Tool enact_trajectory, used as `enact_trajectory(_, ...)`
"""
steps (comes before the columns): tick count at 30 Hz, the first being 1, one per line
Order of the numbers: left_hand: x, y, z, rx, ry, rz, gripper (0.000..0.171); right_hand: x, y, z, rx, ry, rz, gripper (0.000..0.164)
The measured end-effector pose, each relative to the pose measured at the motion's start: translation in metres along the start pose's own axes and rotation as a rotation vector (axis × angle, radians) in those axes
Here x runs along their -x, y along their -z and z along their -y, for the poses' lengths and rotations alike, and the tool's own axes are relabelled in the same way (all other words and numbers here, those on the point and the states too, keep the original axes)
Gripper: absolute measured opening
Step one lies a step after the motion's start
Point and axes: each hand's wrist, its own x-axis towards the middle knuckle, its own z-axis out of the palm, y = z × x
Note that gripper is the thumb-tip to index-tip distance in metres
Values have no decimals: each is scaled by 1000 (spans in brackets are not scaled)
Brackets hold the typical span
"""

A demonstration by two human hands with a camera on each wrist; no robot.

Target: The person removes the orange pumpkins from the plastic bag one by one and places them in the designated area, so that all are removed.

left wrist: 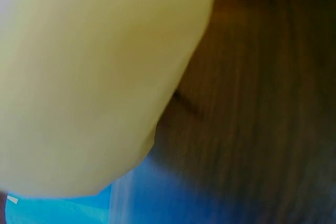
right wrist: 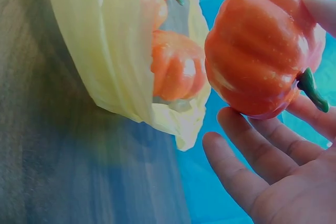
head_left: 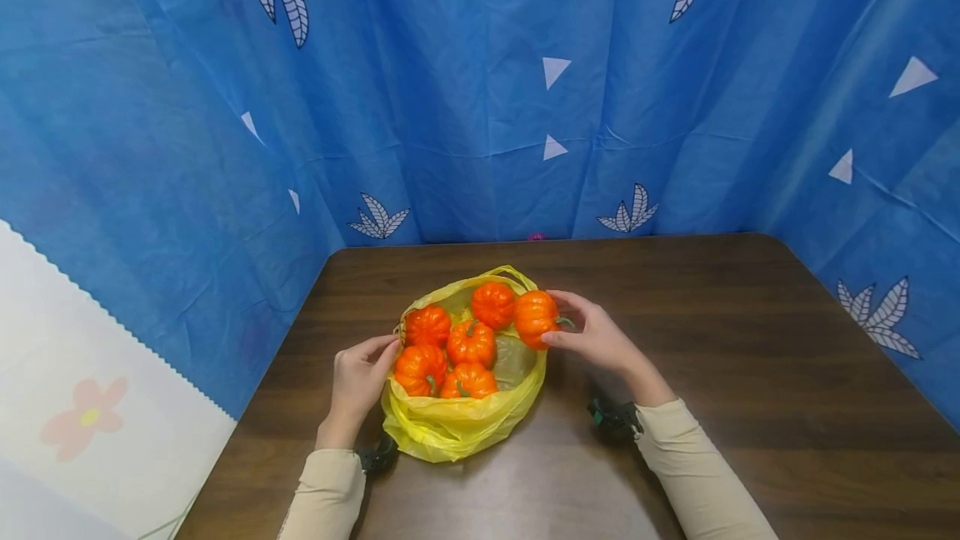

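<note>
A yellow plastic bag stands on the table with its mouth open upward, and several small orange pumpkins with green stems lie inside it. At the bag's left rim, my left hand pinches the edge between thumb and fingers. My right hand holds one more pumpkin by the bag's right rim. In the right wrist view, thumb and fingers span this pumpkin, its stem toward the palm, beside the bag. A blurred pale yellow shape fills much of the left wrist view.
The brown wooden table reaches back to a blue curtain with white leaf and triangle prints. A white cloth with a flower print hangs at the left. Dark wrist devices are worn at both cuffs.
</note>
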Motion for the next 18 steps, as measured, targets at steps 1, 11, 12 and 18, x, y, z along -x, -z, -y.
enact_trajectory(1,0,0,0,0,1,0,11,0,1,1,-1,0,0,69)
enact_trajectory(11,0,0,1,-10,-4,-2,11,1,8,4,16,-36,-51,75)
enact_trajectory(12,0,0,0,-7,-1,0,11,0,8,4,19,-47,-59,75)
enact_trajectory(18,0,1,0,-2,8,6,11,0,10,2,40,-78,-98,72)
